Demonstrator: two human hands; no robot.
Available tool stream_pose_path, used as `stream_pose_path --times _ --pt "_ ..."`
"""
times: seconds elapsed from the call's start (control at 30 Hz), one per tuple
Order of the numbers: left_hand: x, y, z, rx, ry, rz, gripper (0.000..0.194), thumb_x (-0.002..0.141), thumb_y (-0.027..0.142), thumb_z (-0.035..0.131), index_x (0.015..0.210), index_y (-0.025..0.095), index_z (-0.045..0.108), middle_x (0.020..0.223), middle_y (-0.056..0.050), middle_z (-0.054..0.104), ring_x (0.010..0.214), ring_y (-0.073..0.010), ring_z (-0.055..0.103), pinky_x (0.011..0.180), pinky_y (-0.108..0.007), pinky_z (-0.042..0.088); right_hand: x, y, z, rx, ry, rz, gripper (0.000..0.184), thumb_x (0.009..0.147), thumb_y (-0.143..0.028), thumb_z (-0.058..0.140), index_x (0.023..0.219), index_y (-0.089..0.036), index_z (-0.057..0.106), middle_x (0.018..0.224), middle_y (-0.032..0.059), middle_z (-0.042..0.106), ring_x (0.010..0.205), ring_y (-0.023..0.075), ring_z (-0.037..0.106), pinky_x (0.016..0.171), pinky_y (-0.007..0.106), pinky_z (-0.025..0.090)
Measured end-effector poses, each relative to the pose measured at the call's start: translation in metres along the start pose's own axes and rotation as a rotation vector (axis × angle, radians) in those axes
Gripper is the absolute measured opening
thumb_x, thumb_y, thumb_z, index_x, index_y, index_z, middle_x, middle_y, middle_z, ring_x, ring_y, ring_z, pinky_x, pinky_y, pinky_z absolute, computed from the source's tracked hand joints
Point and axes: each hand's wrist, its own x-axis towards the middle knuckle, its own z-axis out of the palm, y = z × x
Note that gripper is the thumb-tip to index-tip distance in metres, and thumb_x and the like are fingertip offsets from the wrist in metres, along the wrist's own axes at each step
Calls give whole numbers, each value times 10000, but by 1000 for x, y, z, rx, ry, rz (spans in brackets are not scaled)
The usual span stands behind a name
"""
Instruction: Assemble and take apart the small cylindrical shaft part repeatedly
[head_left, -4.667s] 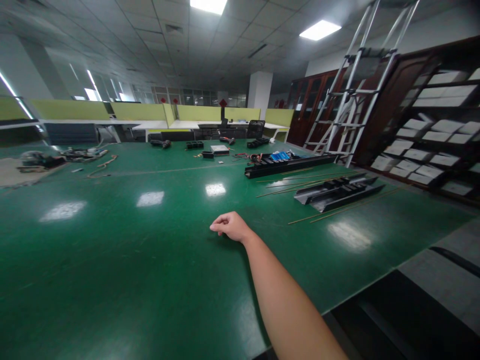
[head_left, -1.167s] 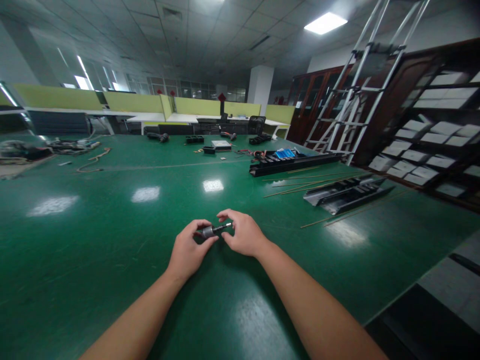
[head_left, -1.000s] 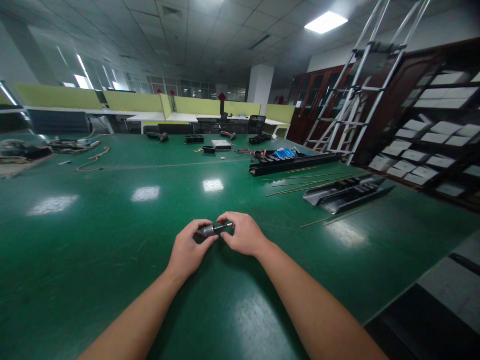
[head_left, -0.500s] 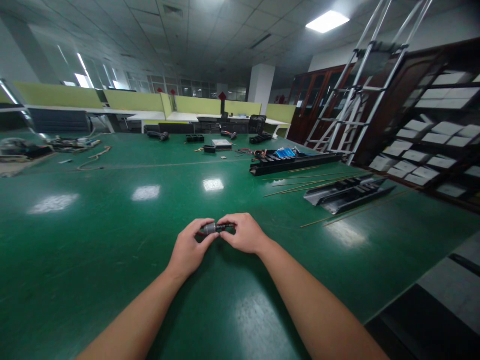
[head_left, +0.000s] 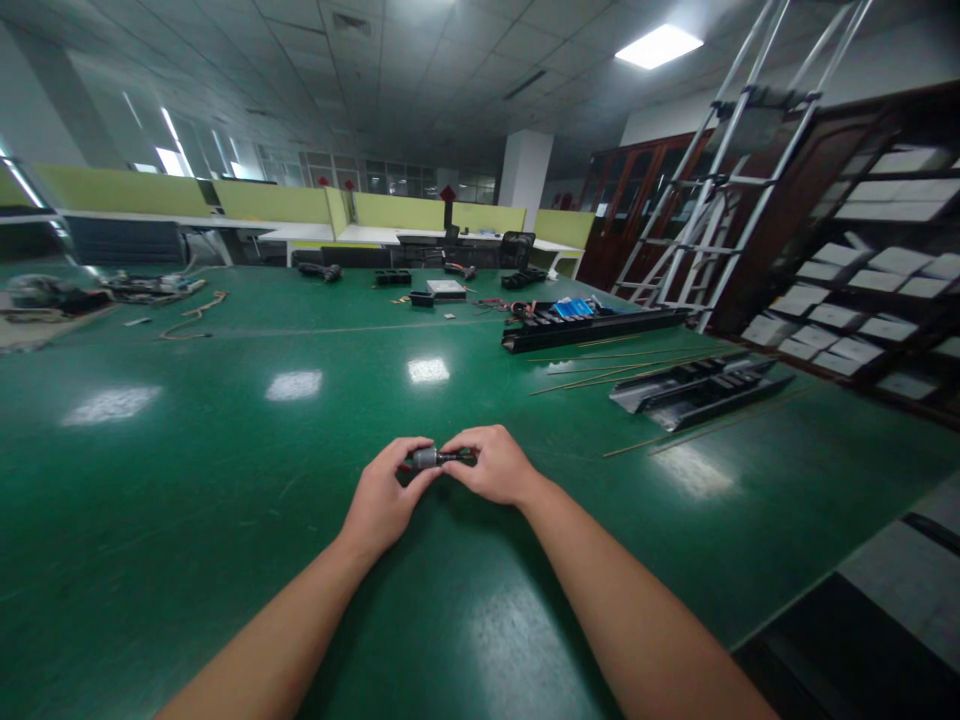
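Observation:
Above the green tabletop (head_left: 225,480), both of my hands meet at one small object. My left hand (head_left: 382,498) pinches a short grey cylindrical part (head_left: 425,458) between thumb and fingers; a bit of red shows behind it. My right hand (head_left: 495,466) closes its thumb and fingertips around a thin dark shaft (head_left: 461,458) that lines up with the cylinder's right end. The piece lies roughly level. My fingers cover parts of it, so whether the shaft and cylinder are joined I cannot tell.
Right of my hands lie thin rods (head_left: 577,383) and metal channels (head_left: 697,395). Farther back are a long black channel (head_left: 600,328) with a blue packet (head_left: 574,307) on it, a white box (head_left: 446,290) and black parts (head_left: 392,277). Cables (head_left: 191,318) lie far left.
My hands and the piece have shifted very slightly right in the view, along with the whole scene. My right fingertips sit a little differently on the dark shaft.

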Motion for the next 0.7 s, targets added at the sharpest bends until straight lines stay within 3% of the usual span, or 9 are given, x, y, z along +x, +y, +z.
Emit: stream_pose_path --times 0.7 --pt "0 -1 0 2 16 -19 292 830 313 670 1113 256 620 1099 -15 644 981 -190 606 846 -329 507 -1 1 -2 42 10 62 165 747 -249 711 894 -200 766 827 19 747 694 147 642 625 235 425"
